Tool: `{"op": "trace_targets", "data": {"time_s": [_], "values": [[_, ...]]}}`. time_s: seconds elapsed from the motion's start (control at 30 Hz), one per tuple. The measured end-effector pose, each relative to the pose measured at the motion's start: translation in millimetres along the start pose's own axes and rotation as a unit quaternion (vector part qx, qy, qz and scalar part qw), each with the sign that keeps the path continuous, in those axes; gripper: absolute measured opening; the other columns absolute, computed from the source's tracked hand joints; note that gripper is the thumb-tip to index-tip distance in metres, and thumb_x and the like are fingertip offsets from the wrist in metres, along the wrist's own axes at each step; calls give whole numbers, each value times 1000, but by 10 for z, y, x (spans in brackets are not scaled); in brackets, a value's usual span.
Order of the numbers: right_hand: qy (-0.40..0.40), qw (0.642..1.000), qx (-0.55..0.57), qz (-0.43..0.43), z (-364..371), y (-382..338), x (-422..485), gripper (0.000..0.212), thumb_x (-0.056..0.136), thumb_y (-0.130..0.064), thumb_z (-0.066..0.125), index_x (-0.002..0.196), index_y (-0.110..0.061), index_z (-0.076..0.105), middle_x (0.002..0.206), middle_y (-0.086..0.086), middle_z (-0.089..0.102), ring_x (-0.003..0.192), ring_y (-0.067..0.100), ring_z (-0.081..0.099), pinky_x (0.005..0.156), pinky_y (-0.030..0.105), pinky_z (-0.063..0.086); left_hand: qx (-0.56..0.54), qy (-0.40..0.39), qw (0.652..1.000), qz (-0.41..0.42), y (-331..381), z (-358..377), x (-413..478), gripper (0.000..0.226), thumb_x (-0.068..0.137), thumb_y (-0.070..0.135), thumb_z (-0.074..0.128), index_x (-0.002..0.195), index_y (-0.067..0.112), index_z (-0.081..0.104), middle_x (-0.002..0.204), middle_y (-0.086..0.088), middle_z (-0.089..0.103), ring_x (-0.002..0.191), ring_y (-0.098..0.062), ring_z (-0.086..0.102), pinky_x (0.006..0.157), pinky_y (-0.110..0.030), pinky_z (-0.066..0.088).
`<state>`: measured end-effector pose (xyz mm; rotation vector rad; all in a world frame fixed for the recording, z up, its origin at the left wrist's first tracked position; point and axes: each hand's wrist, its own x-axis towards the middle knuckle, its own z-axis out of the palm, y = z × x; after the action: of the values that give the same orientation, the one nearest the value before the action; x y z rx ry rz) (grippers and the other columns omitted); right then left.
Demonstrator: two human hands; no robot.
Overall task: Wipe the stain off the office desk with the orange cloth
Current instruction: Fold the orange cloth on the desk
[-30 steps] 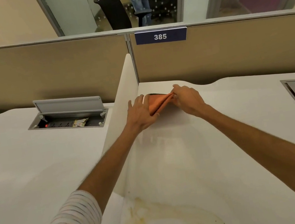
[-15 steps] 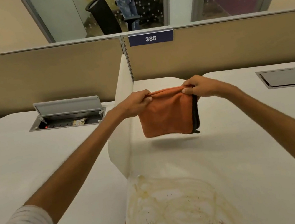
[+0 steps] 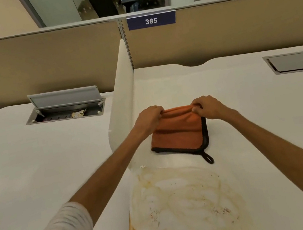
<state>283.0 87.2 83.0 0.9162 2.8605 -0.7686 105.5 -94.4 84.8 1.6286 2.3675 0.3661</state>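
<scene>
An orange cloth [image 3: 179,132] with a black hem and a black hanging loop is folded into a square. My left hand [image 3: 148,118] pinches its far left corner and my right hand [image 3: 208,108] pinches its far right corner. The cloth's near edge rests on the white desk [image 3: 257,117]. A wide brownish-yellow smeared stain [image 3: 184,205] with dark specks covers the desk just in front of the cloth, down to the near edge.
A low white divider [image 3: 122,103] runs along the desk's left side. An open cable box [image 3: 65,109] sits in the neighbouring desk, and a closed cable flap [image 3: 298,61] lies at the right. Tan partition panels with a "385" sign [image 3: 151,20] stand behind.
Both hands lifted the cloth from the far corner of the desk, held it hanging, then brought it nearer and lower so that it now lies on the desk just beyond the stain.
</scene>
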Motion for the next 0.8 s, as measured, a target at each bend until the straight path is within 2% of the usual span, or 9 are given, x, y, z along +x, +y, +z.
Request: {"op": "trace_targets", "data": {"time_s": [0.07,0.17,0.27,0.37,0.47,0.57,0.67,0.73,0.8], "values": [[66,996,36,-42,106,19,-200,20,92,-26,59,108,-18,70,103,1,71,89,19,62,76,33,48,5,64,998,23,-15,103,-151,29,96,4,45,117,10,64,114,-8,65,104,-26,58,87,-39,49],[81,992,66,-74,314,25,-563,17,87,-28,67,103,-23,71,98,-8,69,88,14,62,74,26,47,-18,113,993,33,-36,287,-464,30,92,1,50,114,11,67,115,-7,65,104,-25,57,86,-37,50],[44,997,32,-58,622,74,-841,29,84,-28,72,111,-17,72,115,-2,69,104,19,62,86,27,44,-30,118,992,39,-56,489,-734,28,92,3,54,116,9,69,118,-12,66,102,-30,60,87,-38,51],[69,995,1,-72,862,136,-1006,32,84,-26,72,114,-15,72,125,0,67,118,21,58,98,34,43,-36,101,994,28,-57,629,-864,27,92,5,58,114,10,71,113,-13,68,98,-32,61,84,-39,51],[98,992,-15,-76,1032,143,-1083,34,85,-27,71,117,-18,70,130,-1,64,126,20,54,103,39,40,-47,99,994,18,-66,718,-944,27,91,9,63,116,11,72,112,-10,68,103,-28,60,90,-38,48],[105,990,-42,-79,1110,133,-1100,38,87,-39,66,120,-19,68,133,-1,62,128,18,51,105,41,34,-38,106,994,12,-59,778,-969,30,87,17,65,115,11,72,111,-7,68,105,-25,59,97,-37,44],[150,984,-47,-79,1085,89,-1054,44,91,-52,54,122,-22,65,135,-2,60,129,17,49,108,41,32,-43,140,989,-11,14,836,-950,30,86,27,60,106,11,74,106,-4,66,101,-20,58,99,-35,41],[162,982,-47,-81,1069,39,-983,52,95,-54,45,134,-22,55,145,0,51,137,18,41,111,41,29,-32,164,986,-6,78,893,-900,30,87,29,55,106,10,70,111,-3,63,104,-18,55,100,-37,42],[127,987,-65,-80,1080,15,-887,58,98,-54,37,146,-21,38,156,2,33,145,18,27,115,42,23,-14,157,987,23,125,961,-834,39,90,32,52,121,10,60,128,-6,57,118,-20,51,105,-41,39]]}}
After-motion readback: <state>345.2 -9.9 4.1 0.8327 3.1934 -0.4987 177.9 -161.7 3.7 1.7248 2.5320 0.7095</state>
